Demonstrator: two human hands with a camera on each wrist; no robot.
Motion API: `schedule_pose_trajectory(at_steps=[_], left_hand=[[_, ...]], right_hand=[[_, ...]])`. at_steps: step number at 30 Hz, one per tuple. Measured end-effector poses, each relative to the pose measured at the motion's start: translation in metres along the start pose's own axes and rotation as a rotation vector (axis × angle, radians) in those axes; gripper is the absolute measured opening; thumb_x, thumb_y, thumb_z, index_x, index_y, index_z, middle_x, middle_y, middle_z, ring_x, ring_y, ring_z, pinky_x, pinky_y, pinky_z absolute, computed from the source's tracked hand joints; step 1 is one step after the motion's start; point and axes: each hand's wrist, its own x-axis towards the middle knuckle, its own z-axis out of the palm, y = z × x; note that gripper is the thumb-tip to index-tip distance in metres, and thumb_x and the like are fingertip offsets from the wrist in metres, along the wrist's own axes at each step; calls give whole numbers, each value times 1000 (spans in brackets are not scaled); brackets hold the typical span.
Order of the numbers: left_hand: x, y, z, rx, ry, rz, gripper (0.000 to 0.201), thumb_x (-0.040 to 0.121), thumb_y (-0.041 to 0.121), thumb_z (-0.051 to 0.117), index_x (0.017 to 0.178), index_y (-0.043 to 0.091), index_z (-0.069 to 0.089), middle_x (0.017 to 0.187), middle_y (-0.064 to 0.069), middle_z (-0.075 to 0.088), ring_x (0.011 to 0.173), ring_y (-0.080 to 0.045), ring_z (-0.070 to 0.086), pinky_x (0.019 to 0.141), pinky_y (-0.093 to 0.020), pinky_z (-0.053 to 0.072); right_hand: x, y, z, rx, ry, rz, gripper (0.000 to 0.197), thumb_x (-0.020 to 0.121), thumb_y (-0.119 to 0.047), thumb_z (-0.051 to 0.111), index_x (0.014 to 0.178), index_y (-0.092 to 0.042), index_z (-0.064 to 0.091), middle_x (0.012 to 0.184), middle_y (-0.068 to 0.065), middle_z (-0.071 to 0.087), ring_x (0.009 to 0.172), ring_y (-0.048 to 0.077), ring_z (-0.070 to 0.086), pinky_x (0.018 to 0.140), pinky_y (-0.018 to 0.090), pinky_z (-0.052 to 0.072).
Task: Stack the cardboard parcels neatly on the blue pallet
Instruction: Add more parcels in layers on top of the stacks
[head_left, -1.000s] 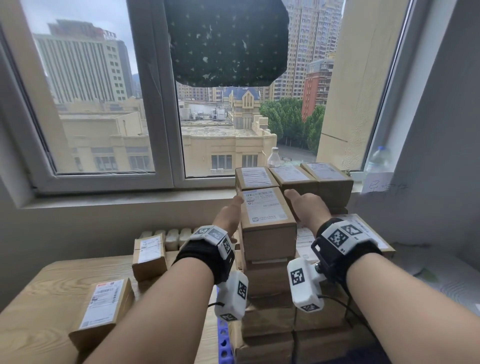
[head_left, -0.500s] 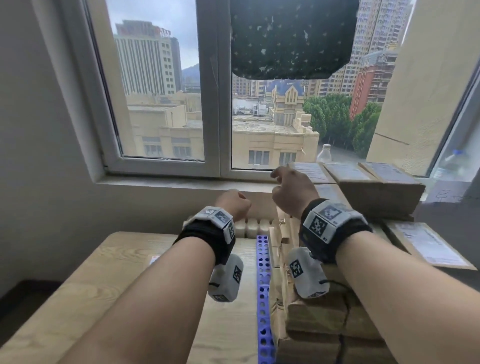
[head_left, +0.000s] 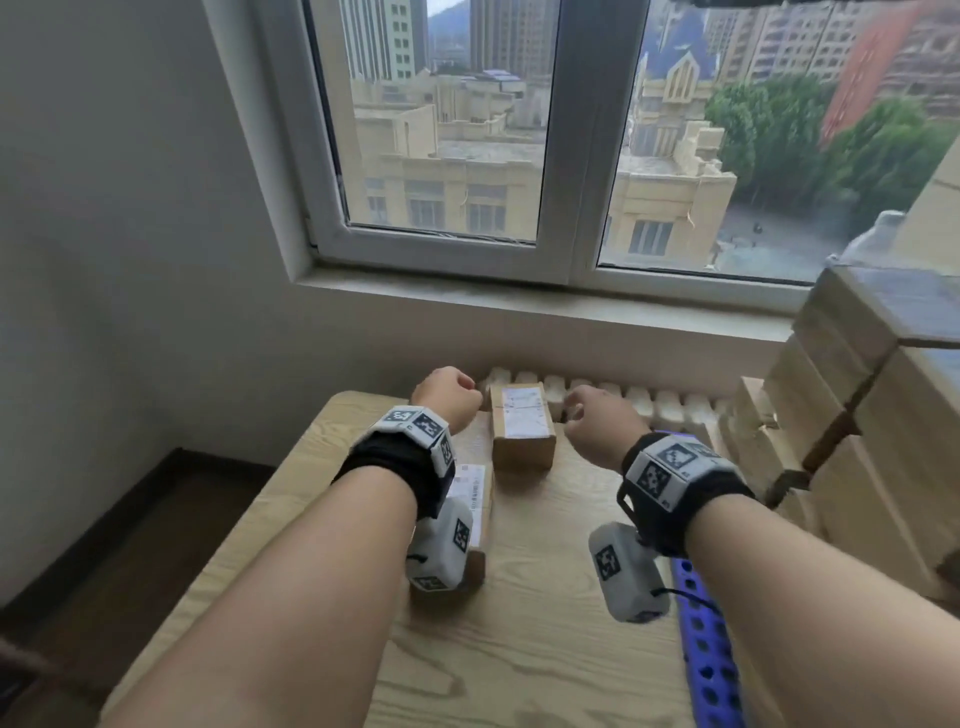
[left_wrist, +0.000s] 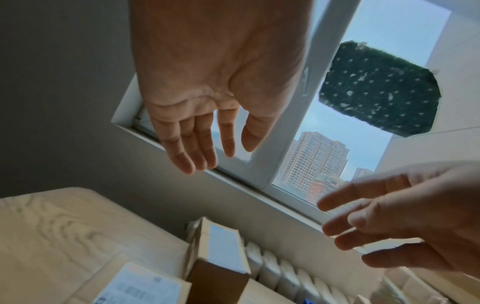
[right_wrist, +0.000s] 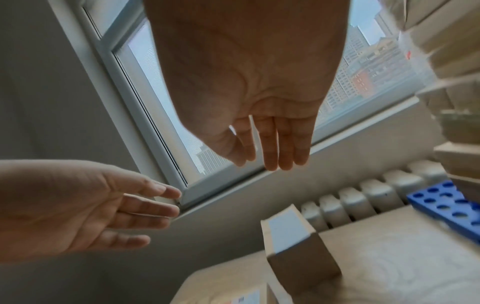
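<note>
Both hands have left the stack; left hand (head_left: 448, 391) and right hand (head_left: 597, 415) hover relaxed, empty, flanking a parcel (head_left: 522, 423).

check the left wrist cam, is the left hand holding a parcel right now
No, the left hand hangs empty with relaxed fingers above the table, clear of the upright parcel below it.

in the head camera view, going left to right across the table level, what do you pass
Left hand → upright parcel standing on the wooden table → right hand → blue pallet → stacked parcels at the right edge.
</note>
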Motion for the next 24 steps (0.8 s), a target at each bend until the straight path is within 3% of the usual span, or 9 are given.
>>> schedule_pose_trajectory(at_steps=[6,8,10,12,14,15,19,22,24], left_hand=[[49,-70,9,-50,-123,-145,33,90,21,57,122,13,59,121,-6,61,111,-27,58,96,-36,49],[61,-93,20,-52,-181,-220,11,90,19,55,99,17,61,104,-8,59,96,-27,57,85,-32,49],[68,-110,34,-50,-238,-271,22,89,18,53,71,25,42,82,-3,48,84,-23,48,74,-32,42],[71,-119,43,-64,-291,-311,3,90,20,53,87,22,52,91,-4,52,92,-25,50,79,-31,42],[78,-129,55,-92,-339,-346,44,90,22,55,132,10,47,126,-10,54,116,-31,53,94,-37,47],[80,-132,59,-112,-348,-360,54,89,21,56,138,5,40,135,-14,51,121,-33,52,97,-42,47],[93,-149,75,-161,-368,-408,57,81,24,56,132,1,45,124,-18,59,111,-34,59,81,-36,49],[105,-170,90,-201,-381,-449,76,60,45,55,128,10,52,119,-11,66,104,-29,64,90,-42,53],[104,-175,94,-232,-396,-464,77,63,55,55,128,11,54,120,-9,65,106,-29,62,93,-45,51]], right_hand=[[37,-15,74,23,-99,91,40,91,-19,50,131,-14,55,130,9,60,118,26,56,96,31,44],[45,-17,97,44,-142,143,41,92,-21,51,132,-14,54,130,8,60,118,25,56,97,32,43],[51,-18,116,47,-178,193,43,94,-23,52,135,-12,52,134,8,58,123,25,53,100,31,41],[55,-16,131,31,-209,231,43,95,-25,52,135,-11,52,135,8,57,125,26,52,101,31,40],[59,-14,144,6,-237,264,44,96,-26,51,137,-10,51,137,9,57,126,26,51,102,32,40],[61,-13,149,2,-252,283,45,96,-27,51,137,-9,51,138,9,56,127,26,51,103,33,40],[66,-11,167,28,-319,341,48,96,-29,50,138,-6,51,140,11,54,127,27,51,102,33,40],[68,-10,182,97,-368,381,43,96,-36,50,126,-7,60,123,10,64,111,27,61,92,33,47],[67,-11,188,170,-395,416,40,97,-41,47,114,-8,64,110,8,69,98,25,66,87,38,54]])
